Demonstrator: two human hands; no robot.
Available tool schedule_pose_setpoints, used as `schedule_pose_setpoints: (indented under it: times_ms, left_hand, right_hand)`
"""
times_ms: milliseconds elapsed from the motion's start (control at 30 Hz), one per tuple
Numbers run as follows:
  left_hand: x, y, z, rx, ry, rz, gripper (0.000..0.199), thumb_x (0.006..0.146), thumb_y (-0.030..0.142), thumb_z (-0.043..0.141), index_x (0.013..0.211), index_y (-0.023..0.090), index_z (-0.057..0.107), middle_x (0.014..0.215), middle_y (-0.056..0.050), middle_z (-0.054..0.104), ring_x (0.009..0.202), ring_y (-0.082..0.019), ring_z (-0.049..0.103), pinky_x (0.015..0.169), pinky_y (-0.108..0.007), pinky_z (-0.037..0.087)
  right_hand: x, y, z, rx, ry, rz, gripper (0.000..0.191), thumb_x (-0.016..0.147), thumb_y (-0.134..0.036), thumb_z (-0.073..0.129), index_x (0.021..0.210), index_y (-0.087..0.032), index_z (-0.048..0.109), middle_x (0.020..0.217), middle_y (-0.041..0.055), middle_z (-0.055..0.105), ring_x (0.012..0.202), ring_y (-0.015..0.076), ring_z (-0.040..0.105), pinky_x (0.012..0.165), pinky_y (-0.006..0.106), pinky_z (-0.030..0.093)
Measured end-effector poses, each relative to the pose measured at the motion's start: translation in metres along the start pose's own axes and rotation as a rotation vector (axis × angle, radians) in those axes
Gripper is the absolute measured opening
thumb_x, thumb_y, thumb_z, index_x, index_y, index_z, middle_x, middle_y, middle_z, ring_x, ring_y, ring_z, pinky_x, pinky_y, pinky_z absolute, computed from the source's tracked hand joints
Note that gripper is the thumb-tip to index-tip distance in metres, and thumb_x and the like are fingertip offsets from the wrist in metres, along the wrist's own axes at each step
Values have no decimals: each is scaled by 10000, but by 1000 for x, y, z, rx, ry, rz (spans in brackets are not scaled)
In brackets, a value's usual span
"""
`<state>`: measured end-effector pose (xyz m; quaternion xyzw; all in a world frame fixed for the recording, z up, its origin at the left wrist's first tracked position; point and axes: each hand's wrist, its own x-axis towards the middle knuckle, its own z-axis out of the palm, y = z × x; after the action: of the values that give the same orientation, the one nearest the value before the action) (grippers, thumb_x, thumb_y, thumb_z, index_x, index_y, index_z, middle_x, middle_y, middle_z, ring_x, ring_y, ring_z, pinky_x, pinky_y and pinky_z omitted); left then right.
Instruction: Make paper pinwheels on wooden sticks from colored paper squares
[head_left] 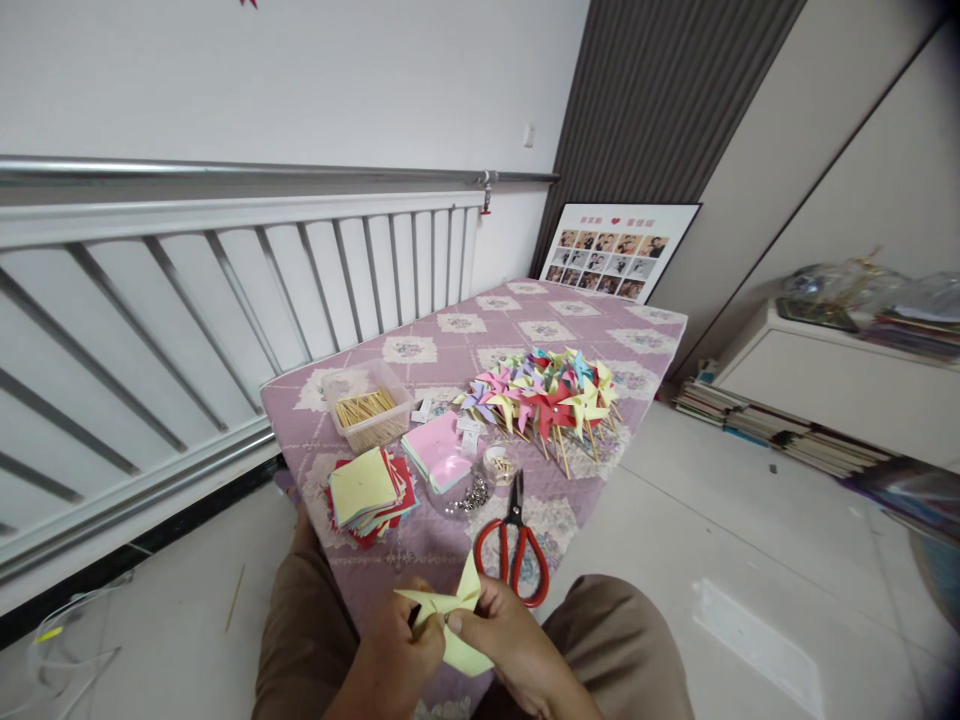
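Observation:
Between my hands is a pale yellow paper pinwheel point(466, 655), its blades folded in towards the middle. My left hand point(401, 645) pinches its left side. On the right, my right hand point(517, 635) grips the paper with the thumb pressed close to the centre, where a small metallic spot shows. Just beyond my right hand lie red-handled scissors point(516, 540), blades pointing away. Past them sit a clear container of small metal pieces point(474, 495) and a small round tub point(500, 464) with little light-coloured parts.
Stacked coloured paper squares point(366, 490) lie at the left, with pink sheets point(441, 448) beside them. A plastic box of wooden sticks point(367, 410) stands behind. Many finished pinwheels point(551, 400) are heaped at the right of the cloth-covered table point(420, 345). A radiator point(247, 300) runs along the left.

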<state>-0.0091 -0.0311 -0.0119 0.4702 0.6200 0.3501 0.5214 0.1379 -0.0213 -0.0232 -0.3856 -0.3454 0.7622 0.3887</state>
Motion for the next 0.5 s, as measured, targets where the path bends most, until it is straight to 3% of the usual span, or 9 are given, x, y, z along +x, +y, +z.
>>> schedule_pose_setpoints:
  times_ms: [233,500]
  left_hand:
    - [4,-8,-3,130,-53,59,152,694,238,522,731,142,634,675,-30,637,635,-174,550,584,-266,397]
    - [8,-13,-7,68,-57,11,184,699,246,553,798,137,663,696,-39,674,678,-198,596,610,-266,431]
  right_hand:
    - [4,4,-2,-30,-18,-11,441,582,-459,844,857,-138,721,695,13,689,562,106,546,564,220,391]
    - [2,-8,8,-82,-20,-25,406,622,-454,813,869,-142,726,752,15,694,600,106,533,593,222,396]
